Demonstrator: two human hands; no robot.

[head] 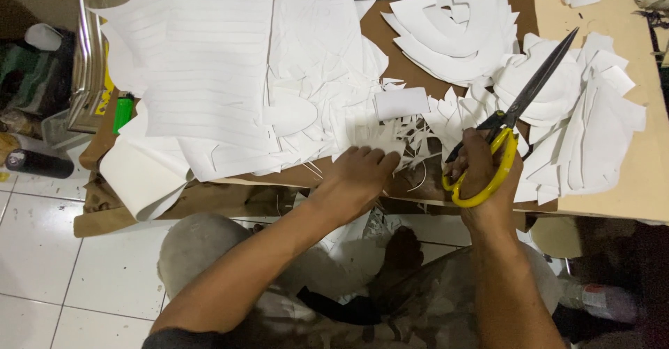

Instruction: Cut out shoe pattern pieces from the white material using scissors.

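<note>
At the table's near edge, the right hand (482,175) grips the yellow-handled black scissors (516,115), blades closed. The left hand (362,175) presses white paper scraps (390,136), its fingertips partly hidden.

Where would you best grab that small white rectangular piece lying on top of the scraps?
Probably by its right short edge, coming from the near right. The white rectangular piece lies flat on the heap of cut scraps, so a pinch at an edge suits it. The left hand rests just below it, while the right hand holds the yellow-handled scissors.
</note>
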